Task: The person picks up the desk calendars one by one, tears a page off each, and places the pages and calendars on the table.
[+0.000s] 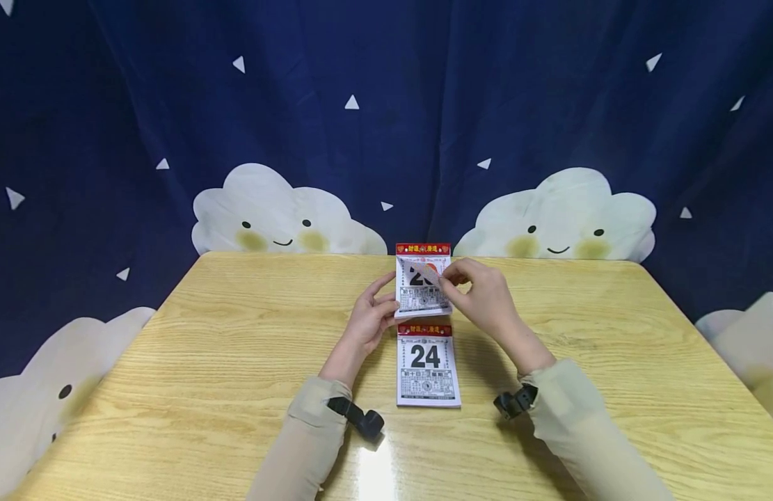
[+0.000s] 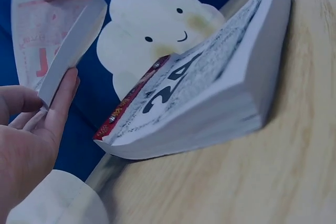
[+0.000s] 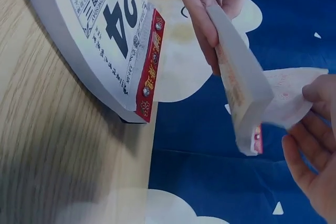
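My left hand (image 1: 369,318) grips the lower left edge of a tear-off calendar (image 1: 424,299) with a red header strip, thumb on the front. From its right side my right hand (image 1: 483,291) pinches a thin page (image 3: 283,93), which is lifted and folded over diagonally. The page partly covers a large number beginning with 2, and a red patch shows beside it. In the left wrist view the lifted page (image 2: 44,35) has red print. Nearer to me a second calendar (image 1: 427,372), showing 24, lies flat on the table just below the held one.
The calendars are over a light wood table (image 1: 236,362). Behind it hangs a dark blue curtain (image 1: 386,139) with white triangles and smiling clouds. A black strap with a small camera (image 1: 364,421) is on the left wrist, and another camera (image 1: 514,402) is on the right.
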A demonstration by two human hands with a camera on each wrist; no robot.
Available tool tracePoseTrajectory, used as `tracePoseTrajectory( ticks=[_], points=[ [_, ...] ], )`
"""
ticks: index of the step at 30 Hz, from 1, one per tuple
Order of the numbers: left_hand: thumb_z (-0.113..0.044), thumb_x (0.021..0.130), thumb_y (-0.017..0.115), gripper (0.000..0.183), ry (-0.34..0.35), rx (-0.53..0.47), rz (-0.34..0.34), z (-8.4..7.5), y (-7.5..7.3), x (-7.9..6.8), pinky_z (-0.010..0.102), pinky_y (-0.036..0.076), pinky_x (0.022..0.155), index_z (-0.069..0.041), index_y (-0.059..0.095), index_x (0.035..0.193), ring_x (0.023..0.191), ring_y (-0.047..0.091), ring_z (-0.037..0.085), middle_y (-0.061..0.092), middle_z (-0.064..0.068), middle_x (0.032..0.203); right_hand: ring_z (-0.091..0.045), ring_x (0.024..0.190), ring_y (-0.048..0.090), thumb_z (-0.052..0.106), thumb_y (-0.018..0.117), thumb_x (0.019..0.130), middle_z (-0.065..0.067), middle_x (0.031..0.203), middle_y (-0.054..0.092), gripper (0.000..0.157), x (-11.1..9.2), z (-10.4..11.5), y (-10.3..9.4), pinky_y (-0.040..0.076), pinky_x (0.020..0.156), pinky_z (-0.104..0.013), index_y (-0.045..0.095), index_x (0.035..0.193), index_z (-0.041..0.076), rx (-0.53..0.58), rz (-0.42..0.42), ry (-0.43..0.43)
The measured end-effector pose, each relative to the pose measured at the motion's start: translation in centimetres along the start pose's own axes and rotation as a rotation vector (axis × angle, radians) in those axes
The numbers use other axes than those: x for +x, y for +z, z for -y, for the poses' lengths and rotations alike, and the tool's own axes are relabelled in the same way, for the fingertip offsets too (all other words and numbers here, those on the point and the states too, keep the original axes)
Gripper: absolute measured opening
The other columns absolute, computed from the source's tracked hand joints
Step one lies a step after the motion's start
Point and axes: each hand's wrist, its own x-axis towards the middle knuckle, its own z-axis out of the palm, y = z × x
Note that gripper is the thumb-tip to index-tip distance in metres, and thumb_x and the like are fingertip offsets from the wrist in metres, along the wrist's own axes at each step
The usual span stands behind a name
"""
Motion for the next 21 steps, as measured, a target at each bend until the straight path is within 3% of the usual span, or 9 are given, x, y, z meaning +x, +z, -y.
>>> tracePoseTrajectory(
  ticks=[6, 10, 21],
  points=[
    [0.019, 0.079, 0.042, 0.065, 0.003, -0.054, -0.024, -0.3, 0.2, 0.0, 0.025, 0.056, 0.063, -0.013, 0.042, 0.136, 0.068, 0.066, 0.015, 0.063, 0.023, 0.104, -0.016, 0.066, 0.062, 0.014, 0.063, 0.081, -0.006, 0.074, 0.067, 0.008, 0.1, -0.9, 0.0, 0.051, 0.059, -0.027, 0.065, 0.079, 0.007, 0.068, -0.006, 0.201],
    [0.019, 0.079, 0.042, 0.066, 0.006, -0.040, -0.021, -0.4, 0.2, 0.0, 0.024, 0.056, 0.062, -0.013, 0.040, 0.137, 0.069, 0.066, 0.015, 0.064, 0.022, 0.103, -0.014, 0.063, 0.059, 0.015, 0.063, 0.080, -0.006, 0.072, 0.066, 0.009, 0.2, -1.5, -0.3, 0.048, 0.057, -0.020, 0.065, 0.080, 0.007, 0.112, -0.014, 0.308],
    [0.017, 0.078, 0.043, 0.069, -0.004, 0.085, -0.026, 0.0, 0.3, -0.1, 0.025, 0.056, 0.063, -0.015, 0.037, 0.139, 0.071, 0.065, 0.014, 0.052, 0.029, 0.121, -0.014, 0.064, 0.054, 0.017, 0.061, 0.082, -0.008, 0.075, 0.065, 0.014, 1.2, -3.1, -0.8, 0.043, 0.054, -0.020, 0.066, 0.089, 0.006, 0.108, 0.060, 0.406]
  ],
)
